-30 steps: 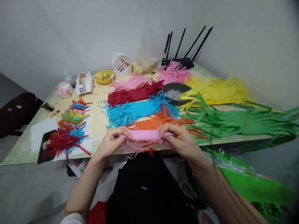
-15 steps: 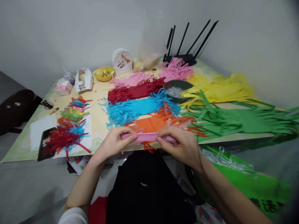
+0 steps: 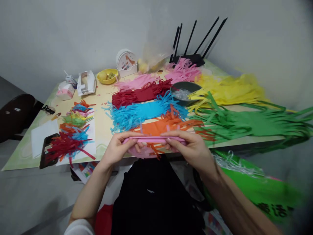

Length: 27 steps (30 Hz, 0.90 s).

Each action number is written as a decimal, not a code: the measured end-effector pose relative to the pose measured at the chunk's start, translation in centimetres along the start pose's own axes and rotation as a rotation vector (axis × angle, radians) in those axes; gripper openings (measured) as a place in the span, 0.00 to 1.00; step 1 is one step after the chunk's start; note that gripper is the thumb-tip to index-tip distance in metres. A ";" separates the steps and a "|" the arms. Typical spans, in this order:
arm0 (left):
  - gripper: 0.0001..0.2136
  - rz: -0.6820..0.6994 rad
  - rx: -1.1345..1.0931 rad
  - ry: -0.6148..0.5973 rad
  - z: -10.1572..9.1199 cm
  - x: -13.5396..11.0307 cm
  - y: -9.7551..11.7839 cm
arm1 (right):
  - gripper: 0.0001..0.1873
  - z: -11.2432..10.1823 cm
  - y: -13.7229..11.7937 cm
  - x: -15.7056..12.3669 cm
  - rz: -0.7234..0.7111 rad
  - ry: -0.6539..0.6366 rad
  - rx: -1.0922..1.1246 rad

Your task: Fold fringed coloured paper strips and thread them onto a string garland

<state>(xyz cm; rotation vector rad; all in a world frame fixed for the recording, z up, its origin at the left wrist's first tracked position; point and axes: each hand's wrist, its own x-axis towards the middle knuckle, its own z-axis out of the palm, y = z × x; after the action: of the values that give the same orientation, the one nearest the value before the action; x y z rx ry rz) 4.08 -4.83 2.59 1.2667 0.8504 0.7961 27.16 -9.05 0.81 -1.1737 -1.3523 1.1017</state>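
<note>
Both hands hold a narrow, folded pink tissue-like strip (image 3: 154, 140) level above the table's front edge. My left hand (image 3: 121, 147) pinches its left end, and my right hand (image 3: 189, 148) pinches its right part, with fingers behind it. A looser pink part hangs below, between the hands. Right behind lies a fringed orange piece (image 3: 156, 128), partly hidden. Beyond it are a fringed blue piece (image 3: 149, 111), a dark red piece (image 3: 144, 94) and pink fringed pieces (image 3: 183, 73).
Green (image 3: 259, 123) and yellow (image 3: 234, 91) fringed stacks lie at right. A dark bowl (image 3: 195, 88) holds clear bits. At left, small colourful tassels (image 3: 70, 143) partly cover a phone-like tray (image 3: 45, 151). A black router (image 3: 190, 59) and a yellow fruit dish (image 3: 107, 81) stand at the back.
The pink strip is stretched out longer and straighter, and a pink part now shows beneath it. My right hand has shifted its grip along the strip. The view has moved slightly.
</note>
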 end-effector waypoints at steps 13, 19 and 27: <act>0.10 0.207 0.173 0.003 0.1 -0.5 -0.2 | 0.07 0.0 -0.5 -0.2 -0.192 0.021 -0.106; 0.10 0.339 0.636 0.096 0.5 -0.9 0.6 | 0.12 -0.2 -0.6 -0.6 -0.168 0.091 -0.409; 0.10 0.211 0.667 -0.014 1.0 -0.3 0.5 | 0.05 0.2 -1.5 -0.6 -0.163 -0.022 -0.484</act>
<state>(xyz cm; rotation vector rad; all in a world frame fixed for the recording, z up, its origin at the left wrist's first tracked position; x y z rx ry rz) 4.84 -5.46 3.23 1.9726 1.0246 0.6852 26.89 -9.85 2.16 -1.3635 -1.7585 0.6883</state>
